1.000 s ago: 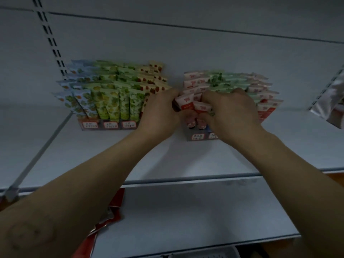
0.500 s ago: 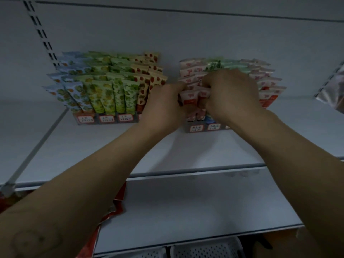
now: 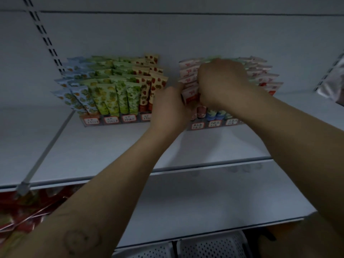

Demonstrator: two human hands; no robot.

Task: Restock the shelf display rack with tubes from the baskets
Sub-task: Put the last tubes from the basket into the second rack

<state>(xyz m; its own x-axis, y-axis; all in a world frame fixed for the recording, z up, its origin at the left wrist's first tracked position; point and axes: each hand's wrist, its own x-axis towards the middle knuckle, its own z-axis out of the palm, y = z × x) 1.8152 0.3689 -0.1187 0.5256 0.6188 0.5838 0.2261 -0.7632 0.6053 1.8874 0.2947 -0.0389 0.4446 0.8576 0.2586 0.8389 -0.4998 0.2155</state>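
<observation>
In the front-left slot of the display rack (image 3: 214, 125), the red-and-white tube (image 3: 189, 94) stands cap-down, leaning back. The left grip (image 3: 171, 107) pinches its left edge; the right grip (image 3: 223, 84) clasps its right side.

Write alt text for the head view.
Two hands work at the right display rack on a white shelf: the left hand pinches a red-and-white tube, the right hand covers rows behind. A second rack of fruit-print tubes stands beside.

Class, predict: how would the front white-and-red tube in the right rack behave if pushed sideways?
The white-and-red tube would probably lean rather than roll, since its flat crimped end points up. The closely packed neighbouring tubes should stop it tipping far.
</observation>
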